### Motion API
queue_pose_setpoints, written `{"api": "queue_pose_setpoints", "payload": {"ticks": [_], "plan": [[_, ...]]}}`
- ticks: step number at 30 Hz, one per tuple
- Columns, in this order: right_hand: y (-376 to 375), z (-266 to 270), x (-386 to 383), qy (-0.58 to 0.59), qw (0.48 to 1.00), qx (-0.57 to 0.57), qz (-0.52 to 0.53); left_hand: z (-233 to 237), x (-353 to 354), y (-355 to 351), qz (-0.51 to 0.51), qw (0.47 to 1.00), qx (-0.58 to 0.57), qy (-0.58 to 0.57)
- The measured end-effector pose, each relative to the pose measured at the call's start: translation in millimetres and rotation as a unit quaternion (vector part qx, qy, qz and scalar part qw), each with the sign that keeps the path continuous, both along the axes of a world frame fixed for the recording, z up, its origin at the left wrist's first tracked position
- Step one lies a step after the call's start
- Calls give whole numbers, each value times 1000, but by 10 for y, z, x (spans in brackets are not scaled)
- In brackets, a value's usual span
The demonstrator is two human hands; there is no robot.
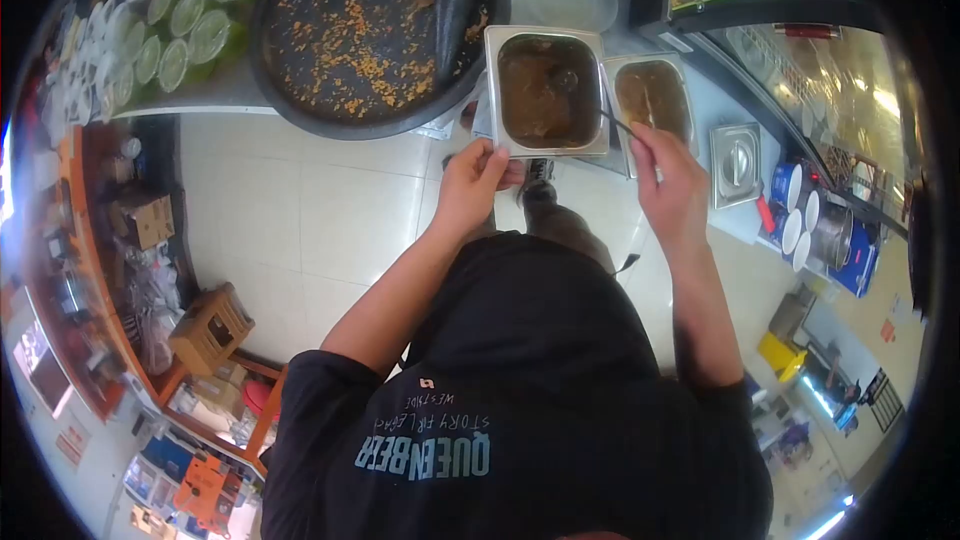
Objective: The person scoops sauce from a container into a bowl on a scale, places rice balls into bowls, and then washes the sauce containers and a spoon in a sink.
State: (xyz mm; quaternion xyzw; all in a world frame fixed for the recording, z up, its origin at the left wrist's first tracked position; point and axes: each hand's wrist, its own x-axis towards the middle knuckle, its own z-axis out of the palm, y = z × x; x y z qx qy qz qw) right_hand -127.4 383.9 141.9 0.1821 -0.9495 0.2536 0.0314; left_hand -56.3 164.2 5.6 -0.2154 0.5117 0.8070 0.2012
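Observation:
My left hand (480, 185) is closed on the near left corner of a square steel food pan (598, 149). Inside the pan is thick brown sauce (533, 90), smeared up the walls. My right hand (667, 180) pinches the thin dark handle of a ladle (618, 121), which slants down into the sauce. What looks like its round bowl shows near the far right of the pan, partly sunk. Just to the right, a second steel pan (683, 90) holds similar brown sauce, and my right hand overlaps its near edge.
A big round black pan (380, 127) with brown crumbs lies to the left. Several clear-lidded green cups (187, 13) stand at the far left. A steel lid (737, 165) rests on the right counter, near paper cups (792, 230) and a glass display case (790, 70).

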Motion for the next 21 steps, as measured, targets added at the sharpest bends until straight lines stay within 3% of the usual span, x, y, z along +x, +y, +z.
{"api": "queue_pose_setpoints", "payload": {"ticks": [3,8,14,17,21], "plan": [[-49,-146,61,15,996,62,56,-27,-53,52,19,1000,6,9],[-147,-157,223,-33,991,8,130,-29,-51,85,25,999,7,37],[-149,-84,83,-7,996,23,86,-74,-37,95,28,998,11,50],[-81,-286,-70,24,988,49,144,-118,-17,104,26,998,8,48],[-98,-85,-47,-20,978,33,203,-104,21,135,44,997,17,53]]}}
